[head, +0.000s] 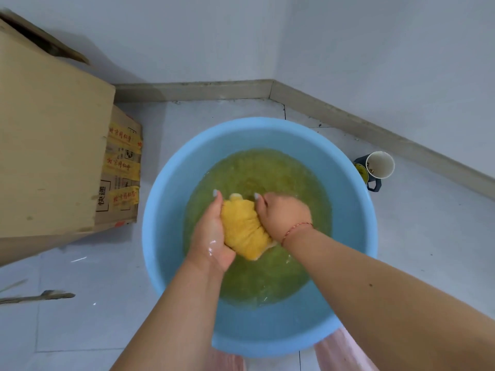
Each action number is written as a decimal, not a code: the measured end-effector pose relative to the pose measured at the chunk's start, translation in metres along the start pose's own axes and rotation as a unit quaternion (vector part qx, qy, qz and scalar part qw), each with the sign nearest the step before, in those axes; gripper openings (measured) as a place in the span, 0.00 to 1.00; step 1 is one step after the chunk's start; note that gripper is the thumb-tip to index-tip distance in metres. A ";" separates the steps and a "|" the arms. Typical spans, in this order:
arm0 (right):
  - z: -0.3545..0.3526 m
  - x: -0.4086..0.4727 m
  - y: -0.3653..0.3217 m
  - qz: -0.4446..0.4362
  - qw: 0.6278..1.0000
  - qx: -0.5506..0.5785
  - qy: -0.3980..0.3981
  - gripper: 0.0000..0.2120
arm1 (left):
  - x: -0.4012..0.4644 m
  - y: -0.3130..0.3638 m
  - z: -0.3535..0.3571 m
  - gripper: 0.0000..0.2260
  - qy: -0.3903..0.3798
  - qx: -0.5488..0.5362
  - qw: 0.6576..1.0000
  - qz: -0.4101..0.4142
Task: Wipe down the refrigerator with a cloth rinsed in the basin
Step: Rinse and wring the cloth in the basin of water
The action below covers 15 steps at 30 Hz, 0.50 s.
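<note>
Both hands' fingers [263, 202] curled round yellow cloth [243, 228] over basin [171, 183]; nearby box [53, 145] marked "快递".

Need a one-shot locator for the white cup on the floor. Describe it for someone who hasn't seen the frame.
Start at the big round light-blue plastic basin of greenish water on the pale tiled floor. Just off its right rim, toward the grey baseboard, a small white cup lies on its side with its open mouth toward the camera. It sits against a dark blue handled mug and is the only white item there.
</note>
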State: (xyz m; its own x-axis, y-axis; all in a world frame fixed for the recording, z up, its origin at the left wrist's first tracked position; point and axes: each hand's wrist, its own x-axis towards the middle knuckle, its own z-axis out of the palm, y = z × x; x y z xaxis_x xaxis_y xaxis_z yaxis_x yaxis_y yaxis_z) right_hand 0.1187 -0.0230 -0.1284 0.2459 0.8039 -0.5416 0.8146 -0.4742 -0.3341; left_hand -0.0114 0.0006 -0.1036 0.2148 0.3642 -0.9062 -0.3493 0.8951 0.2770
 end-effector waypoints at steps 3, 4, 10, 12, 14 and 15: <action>0.006 0.000 0.025 0.080 0.994 -0.074 -0.019 0.28 | 0.002 0.004 -0.013 0.12 0.087 0.128 0.982 0.108; 0.008 -0.003 0.032 0.088 0.991 -0.099 -0.028 0.30 | 0.002 0.007 -0.020 0.10 0.100 0.193 0.970 0.112; 0.023 -0.021 0.027 0.000 0.957 -0.202 -0.210 0.27 | -0.013 0.007 -0.035 0.30 0.150 0.715 0.626 0.271; 0.002 -0.023 0.011 -0.062 0.945 -0.245 -0.207 0.16 | -0.008 0.001 -0.031 0.34 0.015 0.743 0.581 0.332; -0.027 -0.028 -0.005 -0.175 0.941 -0.253 -0.142 0.12 | 0.000 -0.004 -0.024 0.38 -0.128 0.724 0.608 0.301; -0.043 -0.032 -0.012 -0.224 0.942 -0.225 -0.106 0.12 | 0.002 -0.005 -0.020 0.36 -0.172 0.671 0.661 0.287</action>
State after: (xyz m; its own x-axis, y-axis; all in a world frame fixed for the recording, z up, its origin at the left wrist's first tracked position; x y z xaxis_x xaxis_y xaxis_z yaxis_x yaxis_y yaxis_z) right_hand 0.1241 -0.0276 -0.0740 -0.2477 0.7751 -0.5813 0.9636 0.1348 -0.2308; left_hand -0.0272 -0.0079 -0.1127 0.6742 0.5726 -0.4664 0.6114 -0.0785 0.7874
